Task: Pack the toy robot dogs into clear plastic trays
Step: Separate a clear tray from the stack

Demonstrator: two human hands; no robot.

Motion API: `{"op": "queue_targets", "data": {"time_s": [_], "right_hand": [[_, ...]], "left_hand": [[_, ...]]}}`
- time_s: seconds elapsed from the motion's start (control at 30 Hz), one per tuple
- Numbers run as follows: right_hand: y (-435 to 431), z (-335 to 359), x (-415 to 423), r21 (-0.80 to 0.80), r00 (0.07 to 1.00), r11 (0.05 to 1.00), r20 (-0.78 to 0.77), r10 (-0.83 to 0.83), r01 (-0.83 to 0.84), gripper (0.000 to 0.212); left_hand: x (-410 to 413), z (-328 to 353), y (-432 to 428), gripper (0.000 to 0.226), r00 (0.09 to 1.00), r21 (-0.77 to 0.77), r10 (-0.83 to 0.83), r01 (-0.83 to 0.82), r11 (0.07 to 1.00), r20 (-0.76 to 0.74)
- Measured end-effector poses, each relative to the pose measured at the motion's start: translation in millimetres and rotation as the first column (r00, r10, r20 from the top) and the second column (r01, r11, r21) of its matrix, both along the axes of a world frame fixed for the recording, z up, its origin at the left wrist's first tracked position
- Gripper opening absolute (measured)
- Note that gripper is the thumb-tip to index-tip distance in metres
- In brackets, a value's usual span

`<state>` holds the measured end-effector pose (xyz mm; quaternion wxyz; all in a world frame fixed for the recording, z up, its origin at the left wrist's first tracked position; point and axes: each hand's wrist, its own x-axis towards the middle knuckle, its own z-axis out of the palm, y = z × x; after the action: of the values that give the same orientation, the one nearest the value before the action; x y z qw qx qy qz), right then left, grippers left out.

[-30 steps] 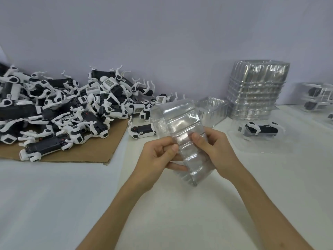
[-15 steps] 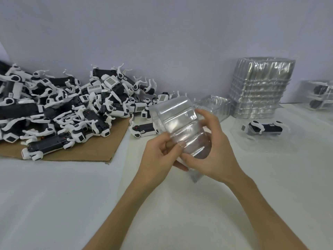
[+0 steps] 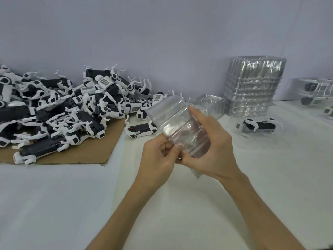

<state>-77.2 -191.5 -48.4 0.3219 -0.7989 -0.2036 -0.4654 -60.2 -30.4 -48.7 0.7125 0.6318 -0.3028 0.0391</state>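
All fingers (image 3: 199, 117) tight around clear tray (image 3: 172, 114)

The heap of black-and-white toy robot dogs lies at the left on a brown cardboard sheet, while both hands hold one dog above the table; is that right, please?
Not quite: the head view shows the left hand and right hand holding a clear ribbed plastic tray, not a dog. The heap of black-and-white toy robot dogs does lie at the left on the brown cardboard sheet.
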Motion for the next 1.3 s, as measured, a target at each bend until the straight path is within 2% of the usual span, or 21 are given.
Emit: {"op": "queue_targets", "data": {"time_s": [0.1,0.2,0.3,0.37,0.43,0.47,0.53,0.6,0.67,0.77,0.9,0.97,1.03,1.1,1.17,1.2,1.23,1.3], "right_hand": [[-4,0,1,-0.002,1.000,1.000,0.019,-0.016,0.016,0.090],[-13,0,2,0.022,1.000,1.000,-0.025,0.007,-0.007,0.088],[-35,1,2,0.237,0.998,0.971,-0.053,0.031,-0.018,0.083],[-54,5,2,0.468,0.999,0.884,-0.041,0.025,-0.002,0.085],[-66,10,1,0.656,1.000,0.755,0.000,0.027,-0.020,0.087],[-68,12,1,0.708,0.999,0.705,0.012,0.030,-0.030,0.088],[-65,13,1,0.746,0.999,0.665,0.016,0.045,-0.042,0.089],[-61,12,2,0.722,0.999,0.692,-0.012,0.037,-0.017,0.090],[-58,9,2,0.634,0.996,0.769,-0.069,-0.050,0.083,0.095],[-54,3,5,0.387,0.972,0.895,-0.159,-0.173,0.222,0.102],[-45,-4,8,0.041,0.899,0.964,-0.372,-0.231,0.264,0.106],[-40,-9,7,-0.130,0.858,0.969,-0.449,-0.248,0.212,0.093],[-33,-12,7,-0.227,0.832,0.968,-0.512,-0.213,0.108,0.064],[-26,-12,8,-0.338,0.795,0.938,-0.548,-0.258,0.071,0.042],[-22,-12,8,-0.370,0.771,0.926,-0.566,-0.292,0.079,0.033],[-22,-10,7,-0.337,0.777,0.937,-0.565,-0.278,0.091,0.028],[-22,-6,5,-0.264,0.806,0.958,-0.540,-0.242,0.111,0.023],[-20,6,-2,-0.012,0.897,0.988,-0.417,-0.145,0.154,0.017]], "left_hand": [[1,-2,0,0.029,1.000,0.022,0.016,-0.017,1.000,0.010],[2,-4,4,0.024,1.000,0.037,-0.011,0.012,0.999,-0.018],[8,-3,21,0.027,1.000,0.053,-0.028,0.028,0.998,0.013],[15,-1,31,0.020,1.000,0.014,-0.014,0.014,1.000,0.010],[22,2,37,0.019,0.998,-0.074,0.022,-0.027,0.997,-0.067],[25,2,37,0.022,0.991,-0.129,0.022,-0.039,0.991,-0.131],[29,2,39,0.026,0.968,-0.247,-0.012,-0.052,0.968,-0.251],[31,3,40,0.029,0.934,-0.358,-0.098,-0.034,0.933,-0.343],[31,3,43,0.019,0.896,-0.468,-0.186,-0.027,0.883,-0.402],[34,5,50,0.014,0.833,-0.601,-0.263,-0.100,0.793,-0.486],[40,7,67,0.023,0.801,-0.668,-0.285,-0.181,0.722,-0.526],[42,8,75,0.030,0.788,-0.699,-0.281,-0.248,0.671,-0.548],[44,9,80,0.033,0.789,-0.716,-0.274,-0.278,0.640,-0.550],[45,10,81,0.041,0.802,-0.731,-0.282,-0.257,0.632,-0.526],[45,10,79,0.046,0.794,-0.733,-0.298,-0.254,0.631,-0.531],[44,10,78,0.040,0.783,-0.732,-0.307,-0.258,0.630,-0.540],[43,9,76,0.035,0.773,-0.730,-0.312,-0.268,0.629,-0.552],[41,6,73,0.035,0.762,-0.720,-0.312,-0.276,0.636,-0.567]]}}
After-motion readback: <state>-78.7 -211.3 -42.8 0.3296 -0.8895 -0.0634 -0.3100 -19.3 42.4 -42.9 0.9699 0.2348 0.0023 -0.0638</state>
